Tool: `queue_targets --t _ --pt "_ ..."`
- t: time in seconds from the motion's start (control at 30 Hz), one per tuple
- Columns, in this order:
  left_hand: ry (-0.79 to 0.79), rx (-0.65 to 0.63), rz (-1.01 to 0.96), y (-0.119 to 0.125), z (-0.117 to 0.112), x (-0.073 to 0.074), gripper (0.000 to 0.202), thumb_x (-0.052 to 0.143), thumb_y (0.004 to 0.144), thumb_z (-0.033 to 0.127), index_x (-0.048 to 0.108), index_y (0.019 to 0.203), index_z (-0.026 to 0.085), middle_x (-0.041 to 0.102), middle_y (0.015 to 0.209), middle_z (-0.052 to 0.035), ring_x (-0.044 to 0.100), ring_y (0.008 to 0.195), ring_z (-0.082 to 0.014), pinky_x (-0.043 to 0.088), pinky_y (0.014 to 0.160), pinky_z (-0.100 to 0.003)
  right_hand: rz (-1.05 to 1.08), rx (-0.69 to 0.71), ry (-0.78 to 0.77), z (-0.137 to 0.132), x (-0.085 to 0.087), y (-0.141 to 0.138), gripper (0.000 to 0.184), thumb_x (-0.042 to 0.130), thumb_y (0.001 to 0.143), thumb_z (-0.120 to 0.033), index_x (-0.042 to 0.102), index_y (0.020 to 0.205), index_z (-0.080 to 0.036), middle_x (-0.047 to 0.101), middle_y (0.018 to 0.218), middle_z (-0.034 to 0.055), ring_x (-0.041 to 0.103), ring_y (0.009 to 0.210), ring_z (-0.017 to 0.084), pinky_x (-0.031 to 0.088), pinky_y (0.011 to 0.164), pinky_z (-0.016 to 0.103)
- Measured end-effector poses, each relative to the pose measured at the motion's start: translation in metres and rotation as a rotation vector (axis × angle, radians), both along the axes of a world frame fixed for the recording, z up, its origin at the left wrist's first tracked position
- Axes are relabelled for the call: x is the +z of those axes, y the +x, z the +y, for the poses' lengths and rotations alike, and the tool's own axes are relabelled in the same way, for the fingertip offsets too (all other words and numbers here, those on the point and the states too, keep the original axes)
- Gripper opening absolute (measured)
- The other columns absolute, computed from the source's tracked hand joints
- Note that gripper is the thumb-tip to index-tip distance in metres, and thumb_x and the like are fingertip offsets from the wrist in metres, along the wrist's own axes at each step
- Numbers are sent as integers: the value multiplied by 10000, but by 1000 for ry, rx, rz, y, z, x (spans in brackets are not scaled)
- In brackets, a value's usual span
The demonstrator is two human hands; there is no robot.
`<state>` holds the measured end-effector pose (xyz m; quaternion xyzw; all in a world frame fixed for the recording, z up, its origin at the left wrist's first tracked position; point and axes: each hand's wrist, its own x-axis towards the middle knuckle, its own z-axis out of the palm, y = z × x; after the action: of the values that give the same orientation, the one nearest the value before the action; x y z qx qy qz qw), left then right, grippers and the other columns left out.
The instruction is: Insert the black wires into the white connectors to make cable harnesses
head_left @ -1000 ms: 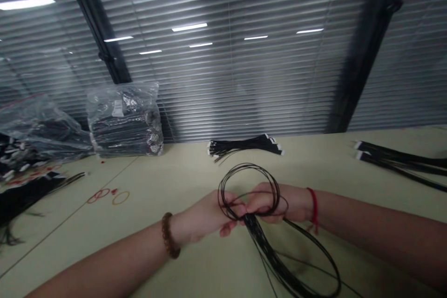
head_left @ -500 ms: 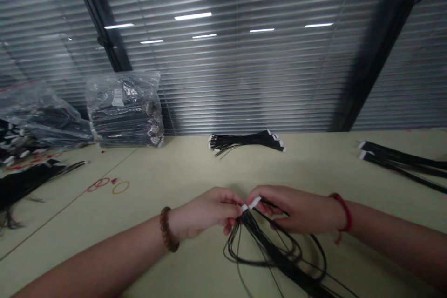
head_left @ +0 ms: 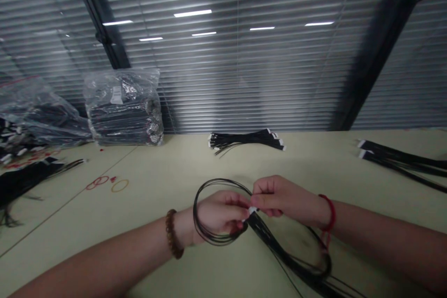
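On the table (head_left: pixel 174 181), a plastic bag of bundled black wires (head_left: pixel 124 107) stands well beyond the hands. A long black wire bundle (head_left: pixel 279 251) loops around the left hand (head_left: pixel 220 214) and trails past the right hand (head_left: pixel 279 198). Both hands pinch closed on its white tips (head_left: pixel 252 210), though fingers partly hide them. A tightening loop could snag and tangle the strands. Unlike the earlier view, a loop now circles the left hand.
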<state>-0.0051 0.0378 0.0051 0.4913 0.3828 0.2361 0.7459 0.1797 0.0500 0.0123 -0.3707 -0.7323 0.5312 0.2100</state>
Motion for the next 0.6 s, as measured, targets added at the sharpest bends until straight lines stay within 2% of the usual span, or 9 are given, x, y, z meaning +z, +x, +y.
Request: queue_targets --t 0.13,0.33,0.5,0.6 --pt "-36 25 -52 2 -3 -2 183 691 559 180 580 689 116 508 514 48 426 419 -26 261 390 -154 47 -12 -31 -1 -9 -6 387 565 784 -497 475 701 -130 417 539 -58 336 447 33 249 439 175" --pt "-20 125 -87 4 -3 -6 291 738 546 181 536 753 150 520 521 71 432 402 -32 268 383 -164 83 -8 -69 5 -15 1 355 577 799 -453 484 705 -124 434 548 -56 349 445 33 261 432 168" --pt "-7 143 -92 6 -3 -5 278 727 578 194 530 769 146 507 523 76 421 400 -28 294 393 -168 124 12 -81 6 -17 4 369 550 816 -465 479 692 -125 400 532 -62 323 435 31 252 422 166" --pt "0 138 -92 6 -4 -8 320 743 548 212 520 766 142 510 535 72 414 386 -23 283 379 -165 113 31 -68 5 -18 4 356 569 804 -460 494 718 -123 409 543 -61 337 441 31 266 425 165"
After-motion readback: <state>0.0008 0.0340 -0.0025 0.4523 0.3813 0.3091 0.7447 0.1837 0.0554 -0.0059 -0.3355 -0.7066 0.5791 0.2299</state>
